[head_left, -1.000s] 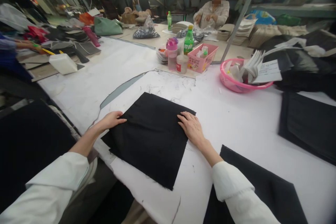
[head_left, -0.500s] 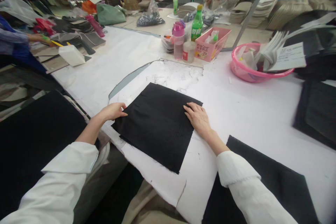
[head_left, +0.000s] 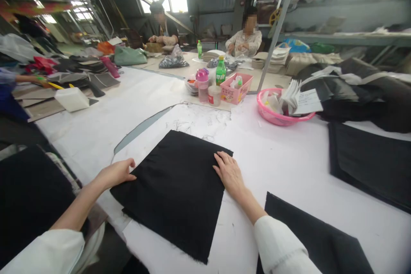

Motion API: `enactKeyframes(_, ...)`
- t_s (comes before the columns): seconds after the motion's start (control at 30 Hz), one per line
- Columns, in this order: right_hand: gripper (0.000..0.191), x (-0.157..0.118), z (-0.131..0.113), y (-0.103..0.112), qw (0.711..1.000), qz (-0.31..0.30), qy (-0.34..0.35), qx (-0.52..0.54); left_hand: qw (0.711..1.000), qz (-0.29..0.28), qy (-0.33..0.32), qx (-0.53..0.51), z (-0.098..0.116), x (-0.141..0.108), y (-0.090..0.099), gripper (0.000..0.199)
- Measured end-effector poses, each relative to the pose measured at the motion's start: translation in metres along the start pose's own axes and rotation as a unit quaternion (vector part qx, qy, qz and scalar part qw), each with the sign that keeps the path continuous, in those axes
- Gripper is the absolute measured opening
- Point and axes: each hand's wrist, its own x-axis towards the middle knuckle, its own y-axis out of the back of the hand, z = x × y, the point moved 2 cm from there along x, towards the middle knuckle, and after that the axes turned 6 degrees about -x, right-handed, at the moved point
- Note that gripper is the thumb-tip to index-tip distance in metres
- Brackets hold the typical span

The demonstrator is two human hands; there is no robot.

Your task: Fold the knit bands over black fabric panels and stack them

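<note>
A squarish stack of black fabric pieces [head_left: 173, 188] lies on the white-covered table in front of me, its layers slightly offset at the lower left edge. At its left corner, my left hand [head_left: 115, 174] grips the fabric's edge, thumb on top and the other fingers partly hidden. My right hand [head_left: 229, 173] rests flat near the right corner, fingers stretched out on the cloth and nothing held.
More black fabric lies at lower right [head_left: 308, 231], far right [head_left: 369, 158] and left [head_left: 32, 192]. Beyond are a pink basin [head_left: 279, 117], a pink box [head_left: 237, 90], a green bottle [head_left: 221, 70] and a pink-lidded bottle [head_left: 202, 85]. Co-workers sit across the table; another person's arm shows at left.
My view has tilted upward, bringing the far windows and co-workers into sight. Both hands keep nearly the same places on the black fabric.
</note>
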Motion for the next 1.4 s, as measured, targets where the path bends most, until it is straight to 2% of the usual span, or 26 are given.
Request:
enactKeyframes(0.1,0.039,0.000,0.000,0.000,1.000,0.008,-0.006,-0.007,0.995,0.057,-0.022,0.083,0.011,-0.007,0.008,0.047)
enactKeyframes(0.2,0.039,-0.001,-0.001,0.000,1.000,0.008,-0.007,-0.007,0.983,0.095,-0.080,0.137,0.038,-0.008,0.015,0.044)
enactKeyframes(0.3,0.040,-0.001,0.000,0.000,1.000,0.006,-0.008,-0.005,0.973,0.100,-0.176,0.107,0.075,0.000,0.012,0.039)
enactKeyframes(0.4,0.040,-0.001,0.000,-0.002,1.000,0.003,-0.008,-0.005,0.954,0.119,-0.271,0.055,0.109,0.015,0.001,0.038)
enactKeyframes(0.5,0.040,-0.001,0.000,-0.004,1.000,0.001,-0.008,-0.004,0.937,0.141,-0.316,0.049,0.127,0.028,-0.011,0.037)
enactKeyframes(0.63,0.040,-0.001,0.001,-0.005,1.000,-0.003,-0.010,-0.002,0.935,0.155,-0.312,0.071,0.126,0.036,-0.018,0.035)
enactKeyframes(0.87,0.040,0.000,0.000,-0.005,1.000,-0.011,-0.009,-0.002,0.949,0.159,-0.257,0.091,0.114,0.035,-0.012,0.035)
enactKeyframes(1.03,0.039,0.000,-0.001,-0.002,1.000,-0.014,-0.007,-0.005,0.954,0.167,-0.193,0.157,0.128,0.028,-0.005,0.036)
enactKeyframes(1.13,0.039,0.000,-0.001,-0.001,1.000,-0.016,-0.006,-0.007,0.943,0.190,-0.226,0.151,0.143,0.027,-0.005,0.039)
enactKeyframes(1.2,0.040,0.000,-0.001,-0.001,1.000,-0.017,-0.005,-0.006,0.940,0.178,-0.264,0.126,0.149,0.029,-0.008,0.042)
enactKeyframes(1.27,0.040,0.000,-0.001,-0.002,1.000,-0.020,-0.007,-0.004,0.941,0.157,-0.282,0.102,0.147,0.033,-0.012,0.042)
enactKeyframes(1.4,0.040,0.000,0.000,-0.004,1.000,-0.024,-0.010,-0.001,0.947,0.153,-0.274,0.064,0.133,0.038,-0.013,0.042)
